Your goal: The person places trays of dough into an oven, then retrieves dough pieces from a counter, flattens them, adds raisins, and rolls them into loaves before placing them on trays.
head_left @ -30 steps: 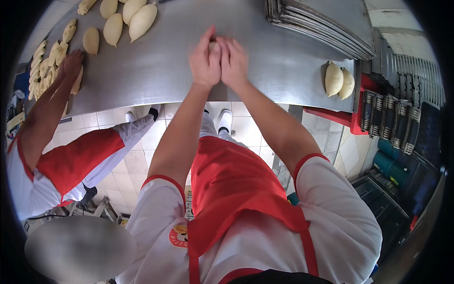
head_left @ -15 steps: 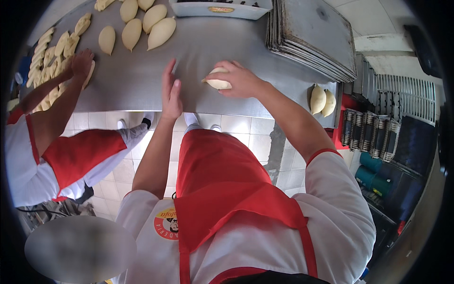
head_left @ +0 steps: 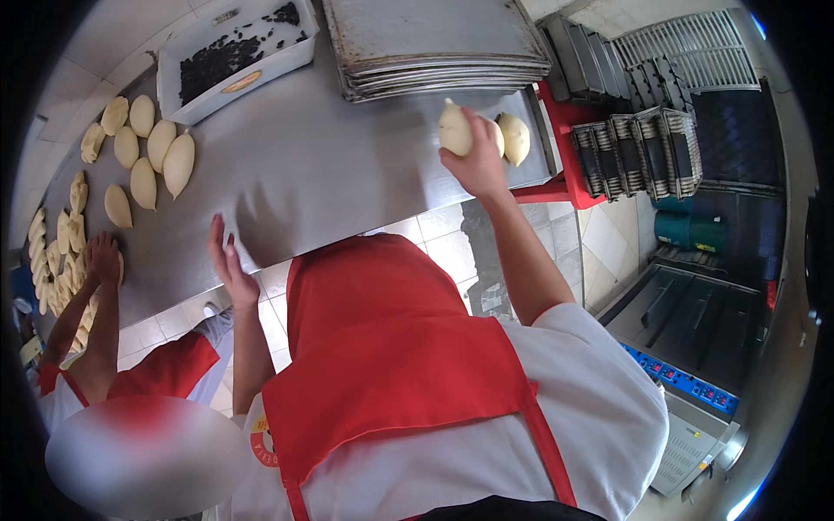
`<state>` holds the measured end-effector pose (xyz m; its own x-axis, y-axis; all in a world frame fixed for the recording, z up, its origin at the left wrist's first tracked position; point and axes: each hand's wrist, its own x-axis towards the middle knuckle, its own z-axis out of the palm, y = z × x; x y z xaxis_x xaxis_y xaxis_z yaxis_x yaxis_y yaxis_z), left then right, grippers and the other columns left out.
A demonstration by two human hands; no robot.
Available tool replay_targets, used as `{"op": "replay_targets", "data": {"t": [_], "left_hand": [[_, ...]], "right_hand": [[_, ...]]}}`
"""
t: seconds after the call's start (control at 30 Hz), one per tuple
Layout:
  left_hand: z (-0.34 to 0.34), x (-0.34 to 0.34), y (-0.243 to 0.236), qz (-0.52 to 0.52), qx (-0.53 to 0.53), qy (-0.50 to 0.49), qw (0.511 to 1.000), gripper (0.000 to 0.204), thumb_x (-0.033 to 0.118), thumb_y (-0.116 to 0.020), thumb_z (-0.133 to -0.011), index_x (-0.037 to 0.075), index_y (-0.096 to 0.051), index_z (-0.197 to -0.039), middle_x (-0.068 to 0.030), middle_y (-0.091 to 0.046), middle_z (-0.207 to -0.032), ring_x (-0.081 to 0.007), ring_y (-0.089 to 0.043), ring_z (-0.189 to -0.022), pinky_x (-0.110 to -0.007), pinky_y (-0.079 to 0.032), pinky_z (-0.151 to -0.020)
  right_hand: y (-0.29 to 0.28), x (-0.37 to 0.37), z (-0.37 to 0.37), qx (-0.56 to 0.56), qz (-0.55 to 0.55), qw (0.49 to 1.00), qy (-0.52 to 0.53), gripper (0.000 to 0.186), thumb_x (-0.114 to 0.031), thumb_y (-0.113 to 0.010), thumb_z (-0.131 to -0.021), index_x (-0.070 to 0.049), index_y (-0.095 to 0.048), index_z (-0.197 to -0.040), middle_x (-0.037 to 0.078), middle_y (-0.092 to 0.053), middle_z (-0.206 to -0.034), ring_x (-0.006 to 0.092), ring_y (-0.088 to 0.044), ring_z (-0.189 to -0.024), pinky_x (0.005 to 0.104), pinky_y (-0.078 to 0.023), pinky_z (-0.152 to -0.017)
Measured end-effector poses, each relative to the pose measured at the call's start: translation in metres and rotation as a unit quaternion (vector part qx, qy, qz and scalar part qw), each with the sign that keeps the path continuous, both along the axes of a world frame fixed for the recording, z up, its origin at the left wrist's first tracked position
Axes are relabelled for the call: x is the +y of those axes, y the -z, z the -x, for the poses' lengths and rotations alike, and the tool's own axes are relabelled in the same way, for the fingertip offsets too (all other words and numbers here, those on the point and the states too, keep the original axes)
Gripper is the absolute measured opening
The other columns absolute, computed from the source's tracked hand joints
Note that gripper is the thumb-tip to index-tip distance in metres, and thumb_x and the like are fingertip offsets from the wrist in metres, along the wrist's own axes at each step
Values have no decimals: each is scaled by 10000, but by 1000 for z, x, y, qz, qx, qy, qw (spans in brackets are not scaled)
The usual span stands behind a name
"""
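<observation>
Metal table (head_left: 334, 152), dough piece (head_left: 453, 128) — in right hand (head_left: 476, 161), between thumb (head_left: 450, 160) and fingers (head_left: 479, 130)

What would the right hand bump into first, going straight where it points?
Beyond the dough piece in its grasp, the right hand would likely meet the stack of metal trays, though how high the hand is remains unclear.

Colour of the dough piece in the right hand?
The dough piece is pale cream all over its visible surface; head view.
</observation>
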<state>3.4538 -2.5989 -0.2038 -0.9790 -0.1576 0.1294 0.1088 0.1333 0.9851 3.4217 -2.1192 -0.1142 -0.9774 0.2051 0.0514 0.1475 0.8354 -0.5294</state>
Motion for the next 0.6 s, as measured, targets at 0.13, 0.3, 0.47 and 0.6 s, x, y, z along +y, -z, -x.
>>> {"op": "replay_targets", "data": {"t": [0.13,0.3,0.47,0.6], "left_hand": [[21,68,-39,40,31,86,995,647,474,-533,-1060,60,-508,-1557,-182,-379,-1659,-352,-380,-1540,-545,-321,-1239],[2,94,-48,70,16,68,995,622,477,-535,-1070,66,-532,-1537,-178,-382,-1657,-354,-393,-1532,-534,-367,-1200],[-14,104,-29,86,-29,64,994,563,424,-517,-1093,70,-542,-1529,-166,-399,-1647,-336,-419,-1514,-513,-388,-1182],[-3,114,-36,96,-27,65,993,537,385,-499,-1103,60,-538,-1529,-165,-409,-1644,-324,-434,-1505,-507,-399,-1178]], "right_hand": [[20,9,-6,-132,-30,991,-22,1000,-339,-893,-790,-177,-393,-1641,285,-395,-1634,461,-471,-1463,461,-461,-1174],[2,44,-37,-132,78,988,-12,909,-202,-893,-773,-172,-474,-1579,260,-397,-1622,514,-544,-1355,511,-510,-1117],[6,70,6,-39,-39,975,-216,918,-150,-915,-687,-239,-546,-1523,211,-422,-1612,476,-481,-1420,513,-459,-1169],[13,74,59,-159,-65,942,-289,931,-189,-934,-633,-220,-571,-1490,207,-445,-1581,470,-507,-1393,514,-447,-1176]]}}
